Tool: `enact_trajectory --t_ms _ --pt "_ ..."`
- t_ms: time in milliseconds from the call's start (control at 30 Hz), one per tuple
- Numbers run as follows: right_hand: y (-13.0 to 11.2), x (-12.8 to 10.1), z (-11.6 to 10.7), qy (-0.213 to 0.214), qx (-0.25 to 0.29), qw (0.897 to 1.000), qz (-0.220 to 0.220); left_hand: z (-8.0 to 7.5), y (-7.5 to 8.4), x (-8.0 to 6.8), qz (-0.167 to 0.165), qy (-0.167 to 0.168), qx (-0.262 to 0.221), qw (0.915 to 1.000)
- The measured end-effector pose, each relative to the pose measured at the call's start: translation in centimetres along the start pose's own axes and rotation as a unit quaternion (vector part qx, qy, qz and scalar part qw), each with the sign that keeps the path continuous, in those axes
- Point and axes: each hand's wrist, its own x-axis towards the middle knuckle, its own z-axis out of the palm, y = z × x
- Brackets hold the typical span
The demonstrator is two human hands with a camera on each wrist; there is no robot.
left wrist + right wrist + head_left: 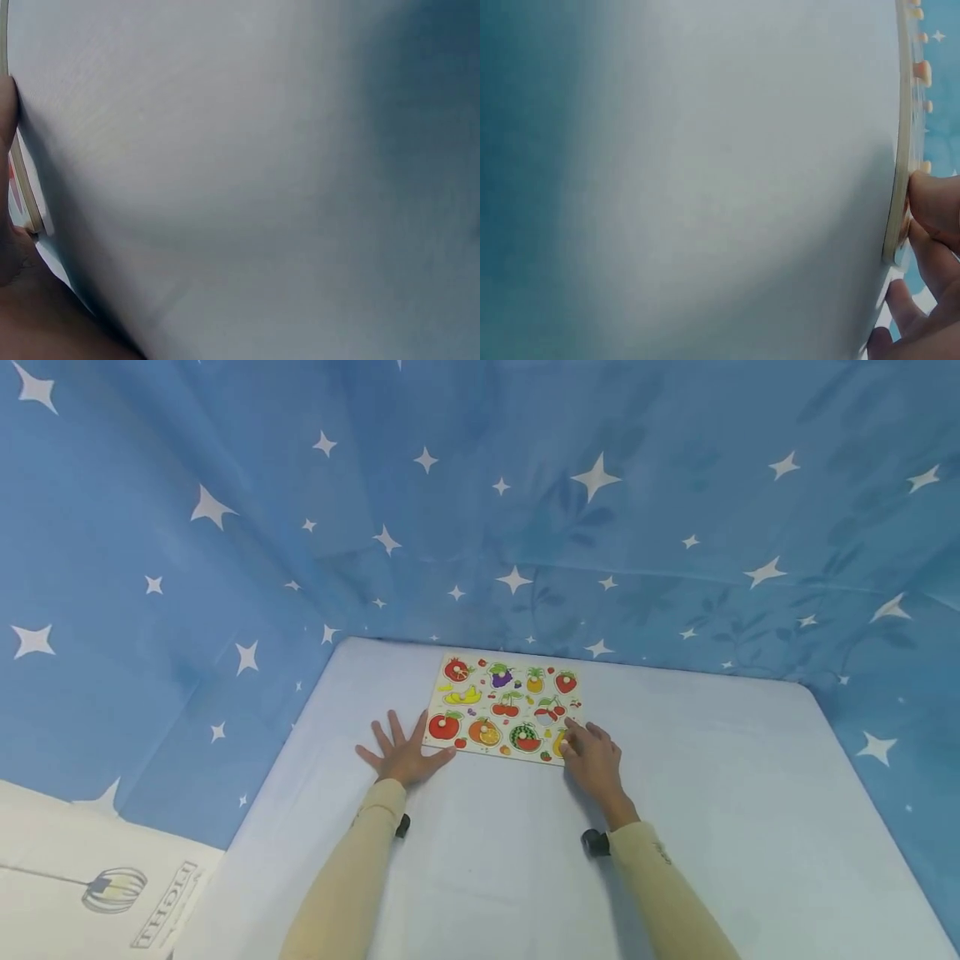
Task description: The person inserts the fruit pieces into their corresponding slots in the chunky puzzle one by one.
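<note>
A wooden fruit knob puzzle board (480, 678) lies flat near the far edge of the table. My left hand (405, 762) rests spread at its near left corner, the thumb along the near edge beside the red apple piece (442, 727). At the near right corner my right hand (595, 766) pinches a yellow fruit piece (557, 744), mostly hidden by the fingers. Beside it are the watermelon piece (524, 739) and a cherry piece (553, 707) with a bluish-white patch. In the right wrist view, thumb and index finger (936, 206) meet at the board's edge (901, 150).
A white cloth covers the table (480, 843). Blue curtain fabric (480, 510) with white stars hangs behind and to the left. Printed cream fabric (67, 877) shows at lower left. Orange piece (483, 732) and grape piece (500, 675) sit in the board.
</note>
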Motion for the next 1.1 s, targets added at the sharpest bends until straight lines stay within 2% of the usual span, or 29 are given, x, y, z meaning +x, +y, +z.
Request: enact_trajectory --t_ms 100,300,500,733,800,933,1100 --pt "0.0 0.3 0.0 -0.005 0.007 1.000 0.002 -0.1 -0.2 0.4 0.011 0.005 -0.002 0.9999" --pt "0.5 0.4 -0.5 -0.046 0.033 0.998 0.020 -0.4 -0.6 1.3 0.020 0.002 0.006 0.9998" --pt "1.3 0.9 -0.9 -0.068 0.047 0.996 0.010 -0.8 -0.1 2.6 0.027 0.013 0.016 0.9994" --pt "2.4 1.3 -2.3 -0.083 0.051 0.995 -0.002 1.7 -0.7 5.8 0.063 0.049 0.023 0.9965" --pt "2.6 1.4 -2.5 -0.087 0.056 0.995 0.002 1.7 -0.2 5.9 0.068 0.052 0.013 0.9962" --pt "3.0 1.4 -2.4 -0.093 0.053 0.994 0.012 1.2 1.0 5.0 0.065 0.043 -0.002 0.9970" --pt "4.1 1.6 -3.3 -0.097 0.042 0.994 0.014 2.0 0.6 5.4 0.066 0.037 0.021 0.9969"
